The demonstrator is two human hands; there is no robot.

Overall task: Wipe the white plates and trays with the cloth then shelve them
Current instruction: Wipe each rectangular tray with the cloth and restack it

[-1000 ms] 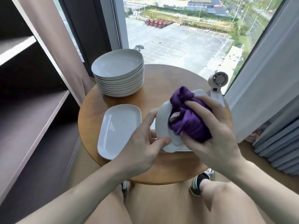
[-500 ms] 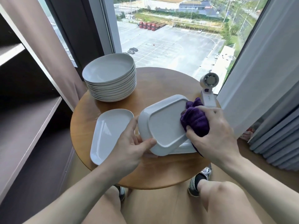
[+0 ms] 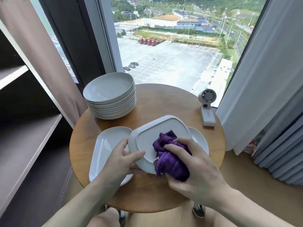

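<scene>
- wooden table (image 3: 147, 199), near edge: purple cloth (image 3: 168, 159) is bunched in the curled right hand (image 3: 196, 169) and pressed on the tray (image 3: 157, 128).
- tray rim is pinched by the left hand (image 3: 121, 159).
- within 1 s the tray was turned underside up; shelving is judged close.

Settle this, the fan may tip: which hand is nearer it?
Right. The right hand is in front and left of the fan; the left hand, farther left, holds the tray.
</scene>
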